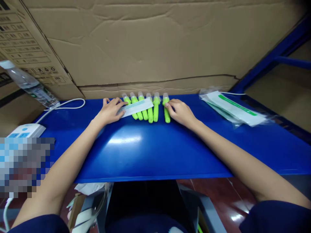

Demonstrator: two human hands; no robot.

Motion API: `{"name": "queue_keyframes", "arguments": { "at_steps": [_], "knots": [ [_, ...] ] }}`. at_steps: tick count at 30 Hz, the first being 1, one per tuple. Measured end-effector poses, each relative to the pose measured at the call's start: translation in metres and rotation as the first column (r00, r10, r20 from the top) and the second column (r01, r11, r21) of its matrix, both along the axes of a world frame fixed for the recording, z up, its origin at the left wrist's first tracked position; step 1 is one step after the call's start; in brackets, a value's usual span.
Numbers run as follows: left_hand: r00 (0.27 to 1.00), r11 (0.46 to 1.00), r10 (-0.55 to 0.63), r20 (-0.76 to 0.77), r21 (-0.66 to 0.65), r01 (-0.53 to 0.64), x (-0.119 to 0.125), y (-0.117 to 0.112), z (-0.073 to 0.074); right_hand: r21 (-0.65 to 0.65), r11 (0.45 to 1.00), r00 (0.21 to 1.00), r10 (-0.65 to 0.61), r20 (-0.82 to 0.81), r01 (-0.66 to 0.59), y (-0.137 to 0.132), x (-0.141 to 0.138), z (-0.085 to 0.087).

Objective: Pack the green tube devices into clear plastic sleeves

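- A blue table (150,155) fills the near ground, with both forearms reaching over it from the near edge.
- The left hand (109,111) lies flat, fingers spread, pressing the end of a white paper strip (136,107); it clasps nothing.
- The right hand (180,112) has loosely curled fingers touching the rightmost of the green markers (148,107), pinching nothing firmly.
- Six markers lie side by side near the table's far edge, clear caps pointing away; the strip lies across the left ones.
- To the right, well apart, lies a stack of plastic bags (234,107).
- Far left are a power strip (25,130) and a water bottle (30,84).
- Behind everything stands a cardboard wall (150,45).
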State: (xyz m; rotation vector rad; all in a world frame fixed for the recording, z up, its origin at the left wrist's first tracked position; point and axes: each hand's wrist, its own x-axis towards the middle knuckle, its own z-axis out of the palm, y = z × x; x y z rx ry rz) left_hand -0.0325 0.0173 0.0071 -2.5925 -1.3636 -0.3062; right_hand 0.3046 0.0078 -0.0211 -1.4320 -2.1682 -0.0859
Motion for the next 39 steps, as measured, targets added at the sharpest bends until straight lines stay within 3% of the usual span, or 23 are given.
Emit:
{"name": "queue_keyframes", "arguments": {
  "at_steps": [4, 9, 17, 20, 23, 28, 34, 39],
  "knots": [
    [0.999, 1.000, -0.002, 0.052, 0.011, 0.002, 0.009, -0.004, -0.001, 0.052, 0.987, 0.989, -0.148, -0.023, 0.149, -0.002, 0.004, 0.002],
    [0.992, 0.991, -0.124, 0.001, -0.041, 0.124, 0.020, -0.009, -0.008, -0.061, 0.968, 0.970, -0.241, 0.032, 0.243, 0.001, 0.010, -0.004],
    [0.985, 0.987, -0.159, 0.071, 0.047, 0.156, 0.021, -0.008, -0.008, -0.075, 0.940, 0.940, -0.326, 0.100, 0.334, -0.010, 0.008, 0.020],
    [0.986, 0.993, -0.117, 0.118, 0.040, 0.113, 0.024, -0.007, -0.011, -0.027, 0.964, 0.959, -0.259, 0.119, 0.263, -0.008, 0.014, 0.019],
    [0.985, 0.996, -0.073, 0.154, -0.029, 0.078, 0.023, -0.005, -0.016, 0.033, 0.995, 0.976, -0.099, 0.195, 0.094, -0.002, 0.023, 0.011],
    [0.984, 0.994, -0.050, 0.169, -0.086, 0.065, 0.018, -0.001, -0.020, -0.045, 0.999, 0.964, -0.009, 0.266, 0.022, 0.004, 0.026, 0.000],
    [0.988, 0.997, -0.045, 0.150, -0.058, 0.055, 0.017, -0.004, -0.013, -0.083, 0.996, 0.954, 0.043, 0.296, -0.019, 0.001, 0.026, 0.009],
    [0.990, 0.999, -0.036, 0.134, -0.034, 0.041, 0.024, -0.008, -0.013, -0.189, 0.978, 0.924, 0.156, 0.348, -0.094, -0.005, 0.026, 0.020]
  ]
}}
